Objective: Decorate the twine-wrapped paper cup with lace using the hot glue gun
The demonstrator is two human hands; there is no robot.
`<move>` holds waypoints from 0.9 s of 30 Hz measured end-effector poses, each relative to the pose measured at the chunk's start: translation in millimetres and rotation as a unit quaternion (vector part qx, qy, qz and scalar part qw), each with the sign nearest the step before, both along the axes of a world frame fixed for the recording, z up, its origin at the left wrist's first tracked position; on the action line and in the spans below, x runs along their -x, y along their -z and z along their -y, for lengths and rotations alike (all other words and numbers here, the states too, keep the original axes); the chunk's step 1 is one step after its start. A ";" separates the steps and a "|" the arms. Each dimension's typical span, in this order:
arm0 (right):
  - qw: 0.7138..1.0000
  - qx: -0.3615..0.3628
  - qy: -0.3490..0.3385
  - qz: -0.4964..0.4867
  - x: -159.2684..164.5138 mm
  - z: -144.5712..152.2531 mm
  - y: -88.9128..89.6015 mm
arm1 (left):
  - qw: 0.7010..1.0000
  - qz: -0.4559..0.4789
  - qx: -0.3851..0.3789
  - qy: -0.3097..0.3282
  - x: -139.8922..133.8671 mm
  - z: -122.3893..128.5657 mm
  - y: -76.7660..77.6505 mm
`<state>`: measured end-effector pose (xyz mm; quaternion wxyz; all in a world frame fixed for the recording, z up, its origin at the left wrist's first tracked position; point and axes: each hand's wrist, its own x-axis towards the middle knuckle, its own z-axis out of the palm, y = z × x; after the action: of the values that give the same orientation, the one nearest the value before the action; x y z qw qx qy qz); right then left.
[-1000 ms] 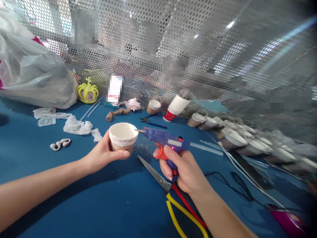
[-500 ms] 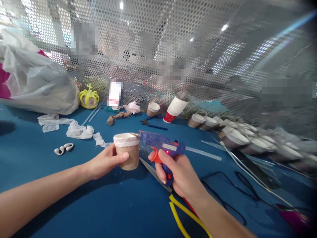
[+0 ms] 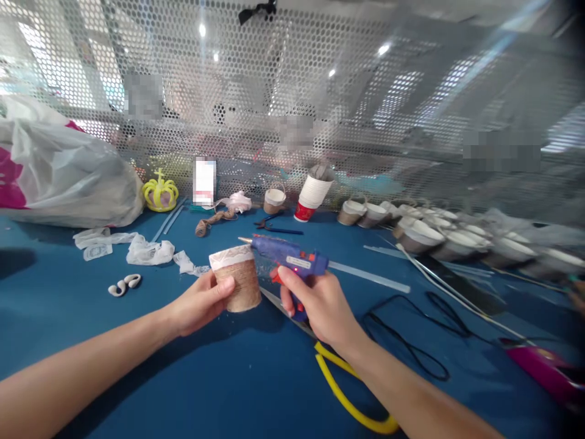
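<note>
My left hand [image 3: 201,302] grips a paper cup [image 3: 240,280] wrapped in brown twine, with a white lace band around its rim. The cup tilts a little to the left. In my right hand [image 3: 320,305] is a blue hot glue gun [image 3: 286,251] with an orange trigger and a lit red light. Its metal nozzle points left, right at the cup's rim; whether it touches cannot be made out. A clear glue stick [image 3: 370,277] sticks out of the gun's back. Below the gun lie scissors [image 3: 342,393] with yellow handles, partly hidden by my right forearm.
Lace strips [image 3: 150,250] and white earbuds [image 3: 124,285] lie at left, before a big plastic bag [image 3: 68,171]. Behind stand a yellow crown [image 3: 159,192], pliers [image 3: 278,228] and stacked paper cups [image 3: 313,194]. Several wrapped cups [image 3: 420,236] line the right, near a black cable [image 3: 406,341].
The cup has tipped to the left, its opening turned further from view. The glue gun has shifted slightly left and up over the rim. The head view has moved a little.
</note>
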<state>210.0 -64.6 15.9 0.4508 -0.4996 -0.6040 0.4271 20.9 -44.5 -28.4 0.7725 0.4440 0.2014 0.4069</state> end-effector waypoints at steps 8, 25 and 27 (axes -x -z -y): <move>1.000 -0.009 -0.024 -0.005 -6.0 10.3 -4.3 | 0.982 -0.115 -0.121 -0.087 6.8 -9.0 2.4; 0.985 -0.015 -0.121 0.123 -53.3 -26.1 -39.6 | 0.974 -0.162 -0.149 0.046 27.1 -24.1 -10.6; 0.984 -0.001 -0.135 0.117 -56.2 -30.2 -38.6 | 0.977 -0.148 -0.130 0.080 27.2 -23.2 -10.9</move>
<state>266.2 -34.4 54.5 0.3150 -0.4596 -0.7150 0.4222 -6.2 -21.3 -17.5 0.7001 0.6102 0.2227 0.2964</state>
